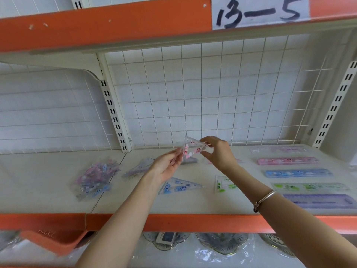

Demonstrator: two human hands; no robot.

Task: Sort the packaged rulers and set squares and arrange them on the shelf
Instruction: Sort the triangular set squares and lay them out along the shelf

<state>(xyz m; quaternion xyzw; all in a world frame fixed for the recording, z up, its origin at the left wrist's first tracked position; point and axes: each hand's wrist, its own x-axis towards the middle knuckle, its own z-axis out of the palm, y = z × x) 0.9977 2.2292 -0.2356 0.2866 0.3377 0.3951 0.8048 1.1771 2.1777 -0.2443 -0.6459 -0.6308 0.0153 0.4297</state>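
A packaged pink set square is held up above the middle of the white shelf. My left hand pinches its left edge and my right hand pinches its right corner. Below lie a blue set square and a green set square. A heap of mixed packaged pieces sits at the left, with a smaller purple pile beside it. On the right, rulers lie in a column: clear, pink, blue, green, purple.
A white wire grid backs the shelf, with slotted uprights at its sides. An orange-edged shelf with a paper label hangs overhead. Below the orange front edge, wrapped glass dishes and an orange tray sit.
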